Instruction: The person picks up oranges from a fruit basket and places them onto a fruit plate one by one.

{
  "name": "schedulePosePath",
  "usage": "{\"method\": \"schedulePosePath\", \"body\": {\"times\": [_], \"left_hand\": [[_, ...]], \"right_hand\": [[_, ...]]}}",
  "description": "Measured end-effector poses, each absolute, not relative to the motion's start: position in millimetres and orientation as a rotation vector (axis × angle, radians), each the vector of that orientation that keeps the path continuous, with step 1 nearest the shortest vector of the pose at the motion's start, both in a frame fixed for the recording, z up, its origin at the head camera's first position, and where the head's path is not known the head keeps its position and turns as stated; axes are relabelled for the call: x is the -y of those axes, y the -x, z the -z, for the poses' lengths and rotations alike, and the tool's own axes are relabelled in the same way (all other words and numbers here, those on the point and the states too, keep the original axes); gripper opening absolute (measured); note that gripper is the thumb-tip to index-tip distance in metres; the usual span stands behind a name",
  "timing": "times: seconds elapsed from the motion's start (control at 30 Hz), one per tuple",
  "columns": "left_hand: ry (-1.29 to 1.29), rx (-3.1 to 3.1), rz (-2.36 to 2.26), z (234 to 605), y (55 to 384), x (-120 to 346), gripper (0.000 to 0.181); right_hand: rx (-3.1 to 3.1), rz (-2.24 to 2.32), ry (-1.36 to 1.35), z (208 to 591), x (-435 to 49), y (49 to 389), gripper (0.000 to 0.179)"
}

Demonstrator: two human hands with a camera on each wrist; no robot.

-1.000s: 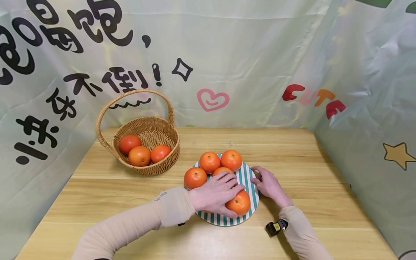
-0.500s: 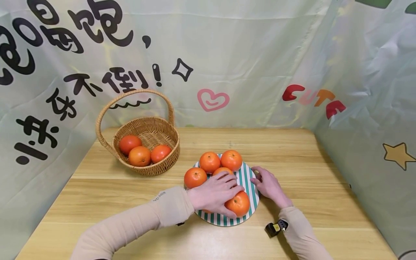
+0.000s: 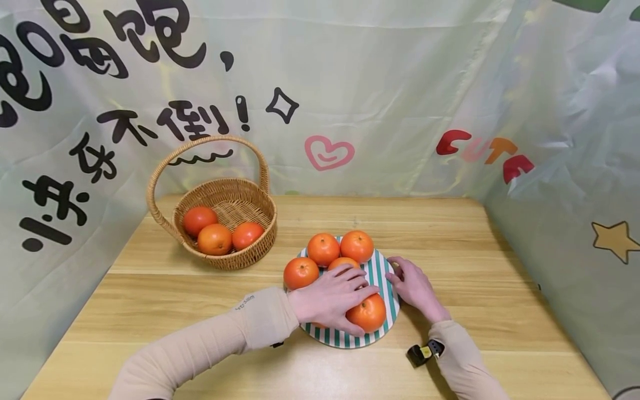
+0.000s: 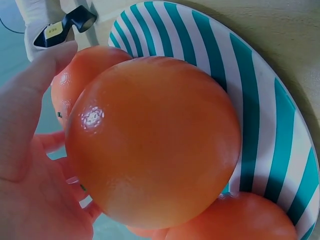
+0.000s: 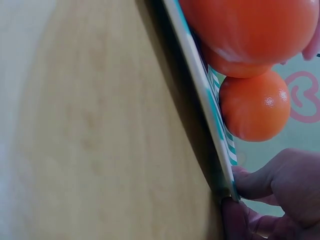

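Note:
My left hand (image 3: 327, 297) lies over the oranges on a round green-and-white striped plate (image 3: 376, 272). Its thumb and index finger curl round the front-right orange (image 3: 369, 314). In the left wrist view, a large orange (image 4: 152, 142) fills the middle, and the thumb touches an orange (image 4: 82, 75) behind it. More oranges (image 3: 322, 249) sit along the plate's far and left sides. At the plate's right rim is my right hand (image 3: 412, 284). The right wrist view shows its thumb on top of the plate's edge (image 5: 216, 125) and a finger underneath, pinching it.
A wicker basket (image 3: 272, 222) with a tall handle stands at the back left, holding three red-orange fruits (image 3: 215, 240). Everything stands on a wooden table (image 3: 450, 222), with printed cloth walls (image 3: 390, 83) at the back and sides. A small black device (image 3: 420, 354) is on the right wrist.

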State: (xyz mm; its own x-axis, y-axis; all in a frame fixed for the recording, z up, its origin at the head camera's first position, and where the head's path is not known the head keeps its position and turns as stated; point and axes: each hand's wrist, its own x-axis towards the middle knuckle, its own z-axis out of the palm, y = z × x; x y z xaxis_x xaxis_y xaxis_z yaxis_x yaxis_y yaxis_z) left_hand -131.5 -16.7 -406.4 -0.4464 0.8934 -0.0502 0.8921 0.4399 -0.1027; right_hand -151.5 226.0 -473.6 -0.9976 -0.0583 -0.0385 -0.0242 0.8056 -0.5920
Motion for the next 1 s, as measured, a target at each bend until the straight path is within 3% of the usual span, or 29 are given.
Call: {"method": "schedulePosePath", "body": {"times": [1.0], "left_hand": [[1.679,2.718,-0.119,403.6,131.2,13.8,0.067]], "right_hand": [[-2.972,0.932,0.052,477.7,-225.4,149.9,0.042]]}}
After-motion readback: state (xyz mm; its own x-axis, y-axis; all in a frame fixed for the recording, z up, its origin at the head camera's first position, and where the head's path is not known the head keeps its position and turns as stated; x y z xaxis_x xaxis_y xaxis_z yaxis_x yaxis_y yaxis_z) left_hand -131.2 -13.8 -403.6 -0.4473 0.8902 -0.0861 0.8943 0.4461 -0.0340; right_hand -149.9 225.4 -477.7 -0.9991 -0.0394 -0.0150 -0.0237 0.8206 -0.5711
